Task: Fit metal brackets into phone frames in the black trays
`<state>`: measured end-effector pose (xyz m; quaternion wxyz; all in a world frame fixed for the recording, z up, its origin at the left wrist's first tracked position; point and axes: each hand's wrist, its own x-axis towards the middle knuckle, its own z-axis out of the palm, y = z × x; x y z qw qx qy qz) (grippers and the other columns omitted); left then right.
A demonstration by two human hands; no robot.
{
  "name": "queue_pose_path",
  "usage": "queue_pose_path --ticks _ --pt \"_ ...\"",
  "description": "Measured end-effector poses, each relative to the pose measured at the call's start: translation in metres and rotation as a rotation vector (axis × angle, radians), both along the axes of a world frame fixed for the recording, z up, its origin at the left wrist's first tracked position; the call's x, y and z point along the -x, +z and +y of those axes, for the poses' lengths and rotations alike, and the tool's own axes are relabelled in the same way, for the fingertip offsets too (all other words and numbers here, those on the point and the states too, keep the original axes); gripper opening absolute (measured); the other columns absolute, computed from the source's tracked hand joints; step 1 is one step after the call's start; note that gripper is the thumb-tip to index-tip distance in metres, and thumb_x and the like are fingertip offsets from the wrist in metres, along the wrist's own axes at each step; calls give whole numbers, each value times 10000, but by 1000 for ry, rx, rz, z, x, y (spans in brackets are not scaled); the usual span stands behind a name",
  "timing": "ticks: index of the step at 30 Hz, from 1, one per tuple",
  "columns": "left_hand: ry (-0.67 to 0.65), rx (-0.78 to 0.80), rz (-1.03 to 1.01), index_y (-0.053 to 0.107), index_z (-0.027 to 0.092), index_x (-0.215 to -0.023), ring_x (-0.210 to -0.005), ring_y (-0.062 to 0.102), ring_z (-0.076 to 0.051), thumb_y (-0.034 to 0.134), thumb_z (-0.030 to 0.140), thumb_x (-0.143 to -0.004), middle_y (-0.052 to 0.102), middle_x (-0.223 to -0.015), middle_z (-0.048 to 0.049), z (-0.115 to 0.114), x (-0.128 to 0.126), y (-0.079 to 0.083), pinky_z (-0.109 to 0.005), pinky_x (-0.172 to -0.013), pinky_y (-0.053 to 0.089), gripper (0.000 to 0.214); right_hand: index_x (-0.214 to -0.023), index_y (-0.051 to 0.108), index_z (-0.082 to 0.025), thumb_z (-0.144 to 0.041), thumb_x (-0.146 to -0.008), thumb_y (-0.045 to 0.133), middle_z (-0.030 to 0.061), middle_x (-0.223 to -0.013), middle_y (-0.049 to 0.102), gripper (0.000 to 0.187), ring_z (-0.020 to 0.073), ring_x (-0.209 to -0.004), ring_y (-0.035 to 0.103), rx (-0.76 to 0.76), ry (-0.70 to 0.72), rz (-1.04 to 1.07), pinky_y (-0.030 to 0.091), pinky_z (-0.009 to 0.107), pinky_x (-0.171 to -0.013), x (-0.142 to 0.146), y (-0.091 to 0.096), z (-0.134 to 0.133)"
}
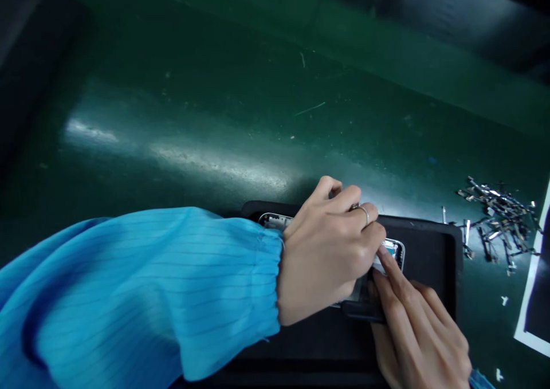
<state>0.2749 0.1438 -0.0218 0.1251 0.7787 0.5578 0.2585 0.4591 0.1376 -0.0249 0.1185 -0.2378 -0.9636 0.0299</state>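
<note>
Phone housing [389,251] under both hands, on black tray [429,246].
Hands together, closing on the housing from two sides: left hand [326,246], ringed [365,214], arches across its middle and hides most of it, with only the ends showing; whether it clamps, cannot tell. Right hand [416,326] comes in below, fingertips [384,252] on the far corner, apparently bracing it against the left. Dark flat piece [363,311] lies under the left palm; kind unclear. Tray's raised rim seemingly keeps the work off the green bench mat [172,91]. Loose pile of small metal parts [498,223] sits beyond the right hand, outside the tray, probably set apart so it stays clear of both hands. Blue striped sleeve [129,297] elasticated at the left wrist.
</note>
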Motion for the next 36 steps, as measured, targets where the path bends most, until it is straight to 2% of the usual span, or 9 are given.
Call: queue_pose_path --ticks 6,15,36 --pt "3 -63 23 535 126 -616 -679 405 -149 464 45 -797 502 -634 -14 -2 -1 -3 -354 -743 361 211 -1002 565 30 -3 -779 433 277 -1091 588 261 160 -658 602 -29 5 -15 489 314 -645 1 0 1" --pt "29 -64 -6 548 132 -627 -655 391 -134 425 47 -839 519 -638 -8 -4 -3 -3 -342 -755 353 260 -986 570 38 -17 -786 429 286 -1076 589 251 151 -598 594 -54 39 -46 486 311 -618 -1 1 2" --pt "42 -84 -36 562 126 -604 -618 404 -135 420 36 -825 538 -612 -11 -5 -5 -6 -340 -722 375 278 -888 553 -25 7 -798 392 296 -1022 603 187 170 -610 639 -108 21 -68 474 295 -599 4 2 2"
